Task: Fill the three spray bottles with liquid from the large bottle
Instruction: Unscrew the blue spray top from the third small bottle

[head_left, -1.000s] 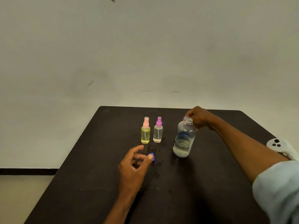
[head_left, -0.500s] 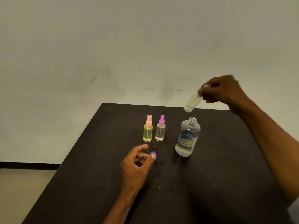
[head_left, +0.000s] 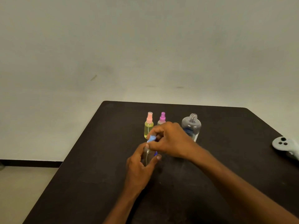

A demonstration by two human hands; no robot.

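A small clear spray bottle [head_left: 147,156] stands in front of the others, and my left hand [head_left: 139,165] is wrapped around its body. My right hand [head_left: 169,139] pinches its light blue spray head [head_left: 151,138] at the top of that bottle. Behind them stand a yellow spray bottle with a pink head [head_left: 148,125] and a clear spray bottle with a purple head [head_left: 162,118], partly hidden by my right hand. The large clear bottle [head_left: 191,125] stands uncapped to the right, with liquid low in it.
All of this sits on a dark table [head_left: 226,159] against a pale wall. A grey controller [head_left: 284,147] lies at the table's right edge. The floor drops away at the left of the table.
My right hand brought the small clear bottle down from above the large bottle to the front. My left hand took hold of its body, and the blue spray head now sits on top.
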